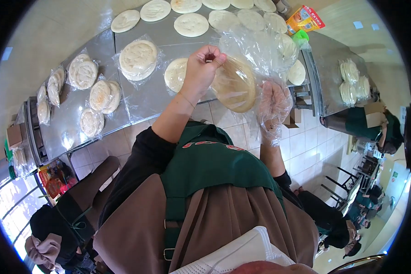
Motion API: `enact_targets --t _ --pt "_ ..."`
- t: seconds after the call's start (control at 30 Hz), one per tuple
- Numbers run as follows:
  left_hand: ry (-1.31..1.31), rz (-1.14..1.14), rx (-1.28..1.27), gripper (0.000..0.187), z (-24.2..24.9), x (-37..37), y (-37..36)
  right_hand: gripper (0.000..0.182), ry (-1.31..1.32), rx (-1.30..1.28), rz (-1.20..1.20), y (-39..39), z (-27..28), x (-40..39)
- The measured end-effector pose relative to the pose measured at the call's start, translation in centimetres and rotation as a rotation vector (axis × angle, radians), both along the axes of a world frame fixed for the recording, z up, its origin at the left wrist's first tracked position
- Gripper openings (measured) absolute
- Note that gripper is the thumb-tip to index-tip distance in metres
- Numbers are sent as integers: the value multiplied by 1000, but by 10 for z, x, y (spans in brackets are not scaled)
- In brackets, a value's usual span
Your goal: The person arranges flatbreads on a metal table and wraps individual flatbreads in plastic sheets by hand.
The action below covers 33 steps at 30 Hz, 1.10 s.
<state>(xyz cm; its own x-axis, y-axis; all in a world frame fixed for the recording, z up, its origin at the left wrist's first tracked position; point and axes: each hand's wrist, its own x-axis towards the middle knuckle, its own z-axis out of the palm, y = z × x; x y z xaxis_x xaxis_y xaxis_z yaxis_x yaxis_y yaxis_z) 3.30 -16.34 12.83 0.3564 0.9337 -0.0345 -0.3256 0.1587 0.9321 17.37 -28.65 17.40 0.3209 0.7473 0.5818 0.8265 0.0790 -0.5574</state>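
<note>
My left hand (205, 68) is bare and pinches the edge of a clear plastic bag (255, 43) between thumb and fingers. A round, pale flatbread (235, 89) hangs tilted behind the film, at the front edge of the metal table. To its right is my right hand (274, 100), in a loose clear plastic glove, its fingers curled in against the side of the bag. Glove and bag film overlap there, so the exact grip is partly hidden. Just left of the bag, another flatbread (176, 75) lies on the table, partly covered by my left hand.
Unwrapped flatbreads (192, 24) line the back of the metal table (160, 48). Bagged flatbreads (138, 59) lie at the left. An orange pouch (304, 19) and green cup (300, 35) stand back right. Beyond a gap, a second table (329, 86) bears more bagged breads. Other people are nearby.
</note>
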Motion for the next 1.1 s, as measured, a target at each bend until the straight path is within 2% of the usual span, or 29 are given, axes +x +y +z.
enact_targets --t 0.07,0.13,0.17,0.23,0.27,0.33,0.4,0.47,0.53,0.57,0.63,0.67,0.7,0.73,0.77,0.9,0.97,1.1 --pt "1 7 -15 9 -1 0 2 14 149 -2 -45 -1 -2 -5" --pt "-50 215 -68 11 -7 -1 7 16 117 56 -87 -4 2 3" --pt "-55 221 -65 11 -9 -8 13 19 87 112 -129 -5 4 9" --pt "39 71 8 9 -11 -29 31 21 123 70 -90 -8 0 19" --pt "40 65 0 9 -10 -30 32 24 165 7 -63 -14 -2 20" --pt "24 -51 -192 10 4 -34 35 26 199 -56 -82 -14 2 18" --pt "46 -76 -196 10 7 -34 42 22 454 -50 -66 -8 0 16" --pt "67 -101 -196 11 5 -33 52 25 504 -55 -70 -5 -4 18" --pt "30 -300 -183 13 4 -37 64 28 555 -62 -64 -4 -6 20" --pt "30 -293 -183 13 6 -41 71 28 556 -72 -84 -4 -5 22" --pt "145 -559 -81 12 24 -52 81 28 559 -89 -95 -3 -5 26" --pt "145 -550 -82 12 25 -56 87 28 590 -67 -65 -2 -5 28" --pt "220 -421 -16 16 26 -59 94 28 620 -46 -35 -2 -6 29" --pt "292 -293 49 21 24 -63 99 28 621 -51 -30 -1 -4 28" --pt "186 -141 95 23 16 -68 104 28 622 -57 -54 0 1 28" --pt "172 -79 208 25 23 -85 77 23 512 -66 -39 1 11 33" --pt "163 -401 231 25 17 -78 50 21 472 -67 -20 2 14 31" --pt "121 -424 160 25 -17 -49 24 19 357 -95 -3 2 18 37"
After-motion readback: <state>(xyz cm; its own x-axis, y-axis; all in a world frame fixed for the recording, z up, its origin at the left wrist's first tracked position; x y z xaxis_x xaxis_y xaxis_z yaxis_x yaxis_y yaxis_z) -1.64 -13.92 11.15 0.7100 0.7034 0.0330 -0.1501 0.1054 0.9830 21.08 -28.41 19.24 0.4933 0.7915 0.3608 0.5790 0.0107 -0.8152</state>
